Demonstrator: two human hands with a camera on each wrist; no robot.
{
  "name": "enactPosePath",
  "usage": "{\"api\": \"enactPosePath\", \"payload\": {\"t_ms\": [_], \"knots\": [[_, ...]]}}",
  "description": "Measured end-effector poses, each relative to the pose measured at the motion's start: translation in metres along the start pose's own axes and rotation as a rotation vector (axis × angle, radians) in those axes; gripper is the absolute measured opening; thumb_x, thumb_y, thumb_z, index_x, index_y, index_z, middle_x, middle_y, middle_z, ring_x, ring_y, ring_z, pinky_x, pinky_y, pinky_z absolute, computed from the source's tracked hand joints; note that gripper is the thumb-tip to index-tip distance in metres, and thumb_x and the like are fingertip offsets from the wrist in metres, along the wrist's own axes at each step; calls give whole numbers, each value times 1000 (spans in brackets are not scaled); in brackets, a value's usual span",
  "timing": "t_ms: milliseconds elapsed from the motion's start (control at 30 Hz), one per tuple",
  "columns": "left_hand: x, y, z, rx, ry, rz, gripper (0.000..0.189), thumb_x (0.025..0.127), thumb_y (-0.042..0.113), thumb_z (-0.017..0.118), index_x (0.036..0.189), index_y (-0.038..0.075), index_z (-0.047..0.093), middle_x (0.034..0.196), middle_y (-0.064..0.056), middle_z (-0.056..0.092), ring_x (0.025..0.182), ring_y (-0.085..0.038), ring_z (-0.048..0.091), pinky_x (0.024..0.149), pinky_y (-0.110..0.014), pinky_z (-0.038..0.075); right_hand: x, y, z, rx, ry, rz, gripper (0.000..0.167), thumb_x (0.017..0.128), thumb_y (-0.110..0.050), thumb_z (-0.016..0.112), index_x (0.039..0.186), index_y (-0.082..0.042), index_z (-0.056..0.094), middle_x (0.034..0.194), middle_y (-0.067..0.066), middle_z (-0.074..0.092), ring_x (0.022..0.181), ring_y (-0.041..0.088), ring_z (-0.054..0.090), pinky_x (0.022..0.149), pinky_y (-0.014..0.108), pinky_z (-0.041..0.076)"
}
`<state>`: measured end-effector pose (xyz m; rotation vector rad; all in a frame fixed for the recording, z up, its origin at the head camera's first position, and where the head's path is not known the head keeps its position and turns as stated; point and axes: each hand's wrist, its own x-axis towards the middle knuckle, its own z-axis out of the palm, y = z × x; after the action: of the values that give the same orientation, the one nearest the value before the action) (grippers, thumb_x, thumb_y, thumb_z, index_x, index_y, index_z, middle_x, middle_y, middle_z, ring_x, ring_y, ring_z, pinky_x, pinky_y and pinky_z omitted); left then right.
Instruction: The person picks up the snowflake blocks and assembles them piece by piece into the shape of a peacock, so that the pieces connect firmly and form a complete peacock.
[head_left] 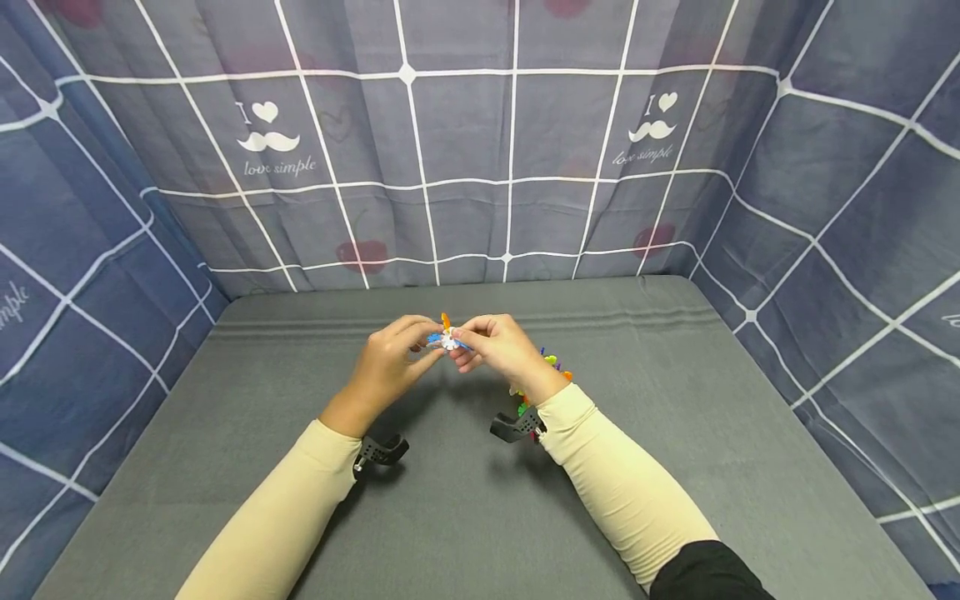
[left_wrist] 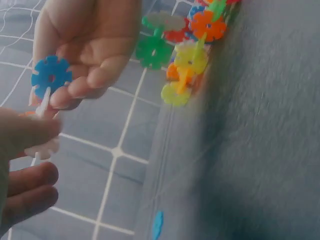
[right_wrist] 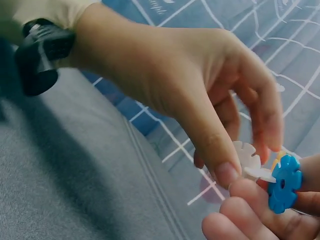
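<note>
Both hands meet above the grey table around a small cluster of notched plastic discs (head_left: pixel 448 340). My left hand (head_left: pixel 386 367) pinches a white disc (right_wrist: pixel 248 156) of the cluster between thumb and fingers. A second white disc (right_wrist: pixel 260 174) is slotted edge-on into a blue disc (right_wrist: pixel 285 184). My right hand (head_left: pixel 506 350) grips the cluster at this blue disc, fingers curled beneath it. An orange disc (head_left: pixel 446 321) sticks up at the top of the cluster in the head view. Fingers hide some of the joints between discs.
On the grey table (head_left: pixel 450 517), a larger coloured disc assembly (left_wrist: pixel 190 55) lies partly hidden behind the right wrist in the head view. A single blue disc (left_wrist: pixel 158 225) shows low in the left wrist view. Gridded curtains (head_left: pixel 465 125) surround the table on the back and sides.
</note>
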<state>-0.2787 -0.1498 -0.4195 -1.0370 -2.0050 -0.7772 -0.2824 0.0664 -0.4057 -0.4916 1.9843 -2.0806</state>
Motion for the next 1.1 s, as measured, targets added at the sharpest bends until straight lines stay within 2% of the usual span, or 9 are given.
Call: {"api": "enactPosePath", "payload": {"t_ms": [133,267,400,567,733,833,967,1033,1100], "knots": [[1,-1,-5,57,-70,-15,39,76,5,95,107,3,72,113,-12,62,87,-25,68,72,-38,59,-3,-1,6,-84,22,1,17,103,-7,68,104,8,75,88,19,75,83,46,72,69,44,63],[1,-4,-6,49,-108,21,30,79,3,90,104,5,74,116,-14,59,95,-28,64,79,-41,57,-3,0,11,-142,52,-3,18,103,-9,69,104,7,77,93,14,76,91,50,70,69,44,63],[-2,-7,-5,1,-97,68,24,81,-1,86,102,3,76,116,-15,65,98,-30,67,82,-40,58,-3,0,11,-139,69,13,23,105,-14,67,101,6,78,93,13,74,87,43,69,65,38,63],[-5,-10,-1,-40,-57,104,18,85,-5,81,102,1,78,115,-17,71,99,-34,71,85,-42,59,0,-2,8,-69,40,54,27,108,-19,63,103,5,76,90,18,72,82,39,68,60,33,60],[-6,-10,1,-45,-34,108,17,86,-5,79,103,1,78,111,-16,72,98,-31,71,86,-41,59,0,-3,5,-114,52,45,25,107,-18,65,99,3,74,89,18,70,87,46,67,61,34,61],[-7,-9,1,-42,-24,90,17,86,-7,80,102,-1,78,109,-16,71,96,-28,71,81,-37,60,0,-3,5,-135,93,9,19,106,-14,66,99,3,72,88,16,69,82,41,67,61,36,61],[-9,-11,3,-24,22,32,9,85,-4,81,93,-2,78,105,-16,67,91,-27,68,76,-38,58,0,-1,8,-146,130,-57,11,105,-3,63,110,6,67,95,16,67,75,29,68,63,39,62],[-12,-15,4,-15,74,-17,5,85,-1,82,87,-2,78,102,-16,66,89,-29,66,76,-40,57,0,3,13,-239,150,-88,11,103,-1,64,112,5,67,94,14,67,71,24,68,63,39,62],[-15,-21,5,6,134,-76,7,87,2,82,83,-2,76,101,-16,68,89,-31,66,75,-42,56,1,8,21,-443,172,-132,11,101,-2,67,110,3,70,93,11,69,72,22,68,68,38,62]]}}
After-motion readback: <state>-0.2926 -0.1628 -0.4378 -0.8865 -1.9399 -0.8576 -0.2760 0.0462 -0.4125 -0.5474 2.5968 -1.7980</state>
